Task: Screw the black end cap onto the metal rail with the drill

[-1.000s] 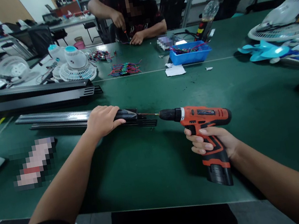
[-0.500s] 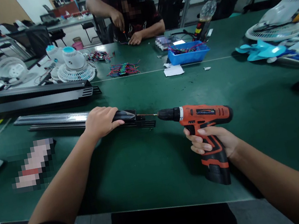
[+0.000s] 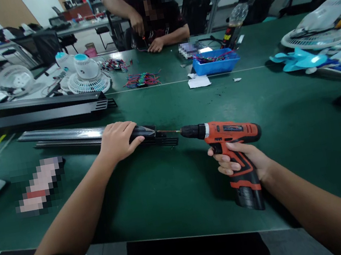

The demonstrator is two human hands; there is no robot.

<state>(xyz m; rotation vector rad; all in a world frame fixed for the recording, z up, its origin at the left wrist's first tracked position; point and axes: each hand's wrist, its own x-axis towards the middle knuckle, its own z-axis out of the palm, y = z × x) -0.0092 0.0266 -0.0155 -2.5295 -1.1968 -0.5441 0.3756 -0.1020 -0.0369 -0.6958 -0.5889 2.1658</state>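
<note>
My left hand is wrapped over the right end of a long black metal profile, gripping it on the table. A second dark strip with a slotted end lies just under and in front of it. In my right hand is an orange and black cordless drill, held by its handle and pointing left. From its chuck a long thin bit reaches the end of the profile; whether the tip meets a screw there is too small to tell.
On the green table, more black profiles lie at the back left. Behind them stand white fan parts. Wired boards, a blue bin, a bottle and blue fan blades lie further back. A person works opposite.
The drill's rear end has tipped slightly down and left, while its bit stays at the profile's end. The whole view has shifted a little. Both hands keep their hold.
</note>
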